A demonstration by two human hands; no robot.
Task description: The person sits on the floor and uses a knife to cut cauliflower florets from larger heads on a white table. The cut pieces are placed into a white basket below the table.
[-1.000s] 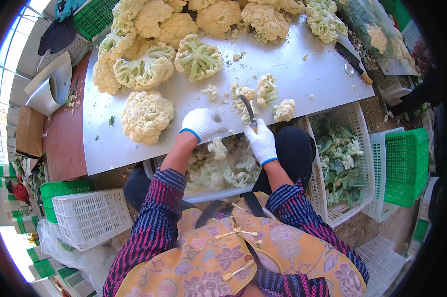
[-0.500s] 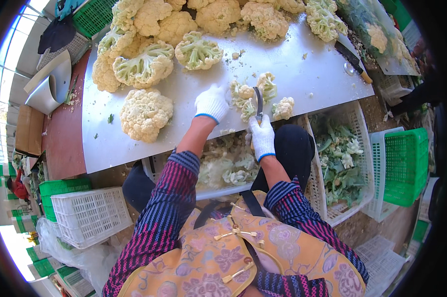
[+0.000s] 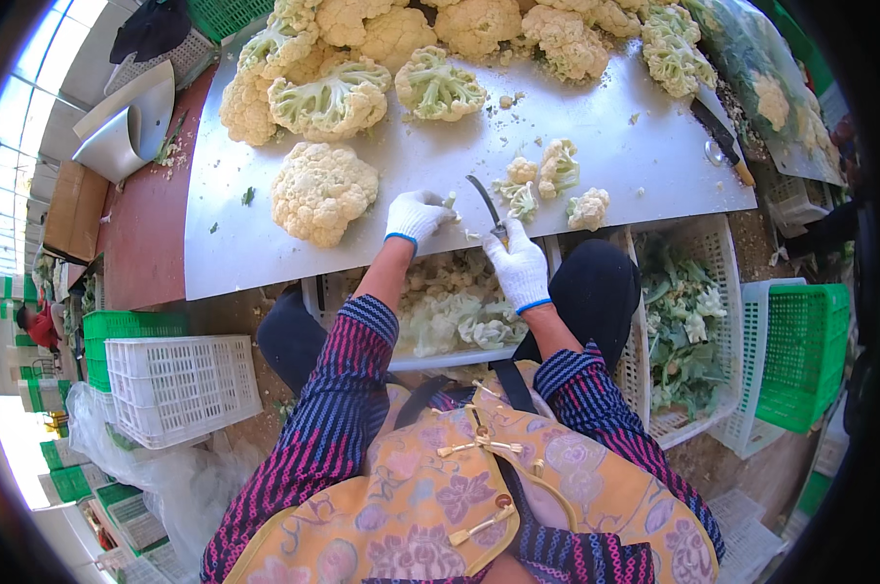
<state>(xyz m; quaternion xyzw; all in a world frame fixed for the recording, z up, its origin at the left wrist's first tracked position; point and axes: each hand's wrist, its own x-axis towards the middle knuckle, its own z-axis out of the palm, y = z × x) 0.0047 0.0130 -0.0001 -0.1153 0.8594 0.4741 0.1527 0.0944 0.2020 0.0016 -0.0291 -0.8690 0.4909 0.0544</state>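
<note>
White-gloved, my left hand [image 3: 418, 216] is closed over the near edge of the metal tabletop, pinching a small pale-green cauliflower piece [image 3: 449, 200] at the fingertips. My right hand [image 3: 518, 268], gloved too, grips a knife with a curved dark blade [image 3: 483, 200]. Its blade points up and to the left, apart from the left hand. Just right of the blade lie a few cut cauliflower florets [image 3: 559, 167], with a single floret [image 3: 588, 208] farther right. A whole cauliflower head [image 3: 324, 194] rests left of my left hand.
Many cauliflower heads [image 3: 479, 24] are piled along the far side of the metal tabletop [image 3: 236, 234]. A second knife [image 3: 722, 141] lies at its right end. Below the near edge are a crate of cauliflower pieces [image 3: 459, 360] and a crate of leaves [image 3: 688, 428]. White crates [image 3: 182, 389] stand at left.
The view has shifted, so the table appears farther right and higher. Relative to the florets, the knife has moved left, off them. My left hand has drawn left and nearer, with a small piece in its fingers.
</note>
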